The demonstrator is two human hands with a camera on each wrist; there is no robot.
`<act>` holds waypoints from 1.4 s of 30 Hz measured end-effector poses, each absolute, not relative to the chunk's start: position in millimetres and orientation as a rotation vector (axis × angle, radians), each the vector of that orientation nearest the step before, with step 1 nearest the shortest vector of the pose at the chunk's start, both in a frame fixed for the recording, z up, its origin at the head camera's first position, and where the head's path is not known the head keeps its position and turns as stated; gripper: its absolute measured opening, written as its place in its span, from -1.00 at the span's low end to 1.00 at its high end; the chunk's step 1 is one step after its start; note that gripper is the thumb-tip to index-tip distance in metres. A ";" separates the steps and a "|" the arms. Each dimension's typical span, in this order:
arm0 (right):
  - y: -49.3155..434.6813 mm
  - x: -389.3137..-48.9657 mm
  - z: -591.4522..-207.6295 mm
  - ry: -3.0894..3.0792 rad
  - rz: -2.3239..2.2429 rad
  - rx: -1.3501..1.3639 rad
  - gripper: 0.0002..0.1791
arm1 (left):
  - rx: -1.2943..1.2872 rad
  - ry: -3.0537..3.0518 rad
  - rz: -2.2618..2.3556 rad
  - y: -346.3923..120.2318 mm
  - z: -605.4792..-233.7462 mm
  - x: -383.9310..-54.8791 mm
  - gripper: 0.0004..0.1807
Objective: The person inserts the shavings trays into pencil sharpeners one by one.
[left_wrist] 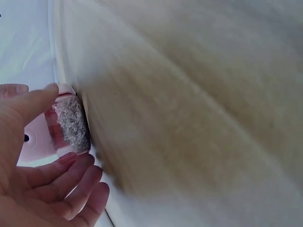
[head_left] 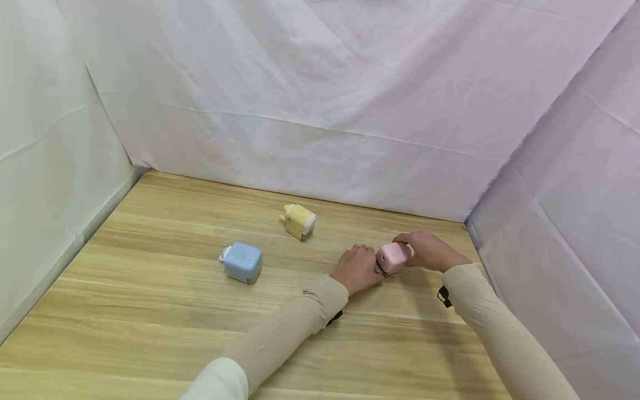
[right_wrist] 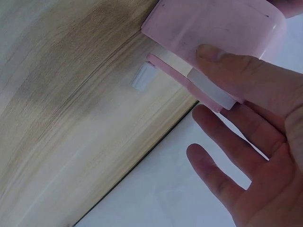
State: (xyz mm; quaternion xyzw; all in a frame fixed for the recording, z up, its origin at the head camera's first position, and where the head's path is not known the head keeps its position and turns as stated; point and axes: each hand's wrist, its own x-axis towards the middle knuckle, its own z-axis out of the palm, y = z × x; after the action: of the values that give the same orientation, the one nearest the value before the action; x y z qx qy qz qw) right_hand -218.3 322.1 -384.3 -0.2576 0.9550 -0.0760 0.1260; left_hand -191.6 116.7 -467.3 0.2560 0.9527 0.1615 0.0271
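A pink hand-crank pencil sharpener (head_left: pixel 393 256) is between both hands over the right part of the table. My right hand (head_left: pixel 427 251) grips its body, the thumb lying along the pink side in the right wrist view. A pink crank arm (right_wrist: pixel 177 80) with a white knob (right_wrist: pixel 143 76) sticks out there. My left hand (head_left: pixel 356 270) pinches the clear shavings drawer (left_wrist: pixel 72 120), thumb at one edge and fingers at the opposite one. Grey shavings fill the drawer, which juts out from the body near the pencil hole (left_wrist: pixel 26 138).
A blue sharpener (head_left: pixel 242 260) stands on the wooden table (head_left: pixel 150 300) left of the hands. Farther back is a yellow sharpener (head_left: pixel 299 220). White cloth walls (head_left: pixel 320 111) close off the back and both sides.
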 end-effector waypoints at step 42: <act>321.7 -219.2 -387.5 2.799 -0.190 -0.749 -0.43 | 1.263 2.786 0.121 86.4 -449.1 -186.2 -0.76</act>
State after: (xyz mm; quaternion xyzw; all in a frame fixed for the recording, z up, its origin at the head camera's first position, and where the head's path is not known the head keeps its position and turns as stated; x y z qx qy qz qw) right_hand -219.2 321.7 -387.5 -0.2560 0.9572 -0.0649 0.1187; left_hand -186.2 86.4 -449.1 0.4124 0.9093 0.0395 0.0402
